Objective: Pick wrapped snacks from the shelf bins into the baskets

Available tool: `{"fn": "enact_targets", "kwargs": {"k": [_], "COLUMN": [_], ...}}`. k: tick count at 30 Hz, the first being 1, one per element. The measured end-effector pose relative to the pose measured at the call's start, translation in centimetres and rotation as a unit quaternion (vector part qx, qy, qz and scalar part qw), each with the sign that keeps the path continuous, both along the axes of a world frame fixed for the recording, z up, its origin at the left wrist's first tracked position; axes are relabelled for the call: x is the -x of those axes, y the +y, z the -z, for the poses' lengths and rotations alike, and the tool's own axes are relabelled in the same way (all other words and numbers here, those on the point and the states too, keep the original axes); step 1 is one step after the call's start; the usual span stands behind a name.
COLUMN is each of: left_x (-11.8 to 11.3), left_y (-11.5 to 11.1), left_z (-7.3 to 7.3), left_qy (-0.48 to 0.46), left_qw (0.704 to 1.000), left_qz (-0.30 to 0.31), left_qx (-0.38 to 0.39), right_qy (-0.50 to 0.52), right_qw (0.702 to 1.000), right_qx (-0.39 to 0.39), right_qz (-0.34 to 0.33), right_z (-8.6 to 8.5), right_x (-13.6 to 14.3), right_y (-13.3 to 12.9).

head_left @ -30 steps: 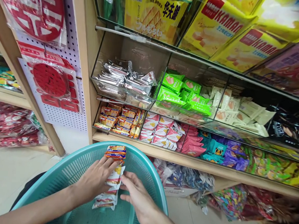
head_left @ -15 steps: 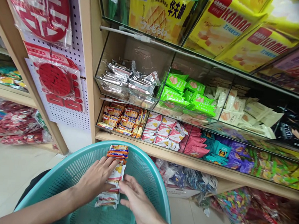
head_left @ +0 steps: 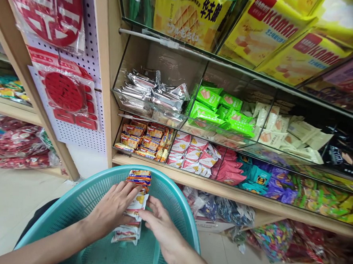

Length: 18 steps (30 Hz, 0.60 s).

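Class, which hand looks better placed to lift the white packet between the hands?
Probably the right hand: its thumb is at the right edge of the white packet, while the left hand lies partly over the packet row.

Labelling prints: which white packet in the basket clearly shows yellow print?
The white packet between the left hand and right hand; its broad face with yellow print is exposed. The other white packets, nearer the wearer, show mostly edges.

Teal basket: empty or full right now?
Neither: a row of wrapped snacks sits inside the teal basket, and bare teal plastic shows on both sides.
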<state>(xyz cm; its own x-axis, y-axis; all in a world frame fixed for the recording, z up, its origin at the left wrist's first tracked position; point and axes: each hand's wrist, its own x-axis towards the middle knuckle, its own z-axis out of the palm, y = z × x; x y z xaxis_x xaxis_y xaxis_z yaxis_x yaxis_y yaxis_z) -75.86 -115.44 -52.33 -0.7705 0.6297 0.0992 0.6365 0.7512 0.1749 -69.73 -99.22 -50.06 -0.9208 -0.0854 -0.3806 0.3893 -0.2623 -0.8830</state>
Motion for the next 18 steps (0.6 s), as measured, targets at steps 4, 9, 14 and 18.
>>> {"fn": "enact_targets", "kwargs": {"k": [4, 9, 14, 18], "left_x": [-0.3, -0.1, 0.5, 0.4], "left_y": [-1.1, -2.0, -1.5, -1.4], "left_z": [-0.1, 0.3, 0.9, 0.6], "left_qy": [-0.014, -0.034, -0.024, -0.009], "left_qw": [0.999, 0.996, 0.995, 0.995], "left_qz": [-0.001, -0.008, -0.003, -0.011], "left_qx": [-0.042, -0.085, -0.102, -0.101], "right_qy": [0.022, 0.035, 0.06, 0.059], "right_qw": [0.999, 0.998, 0.997, 0.997], "right_qx": [-0.028, -0.048, -0.053, -0.053], "right_qz": [-0.009, -0.013, 0.001, 0.004], "right_z": [0.6, 1.2, 1.2, 1.3], "right_x": [-0.2, 0.0, 0.9, 0.9], "right_y": [0.0, 0.0, -0.3, -0.4]}}
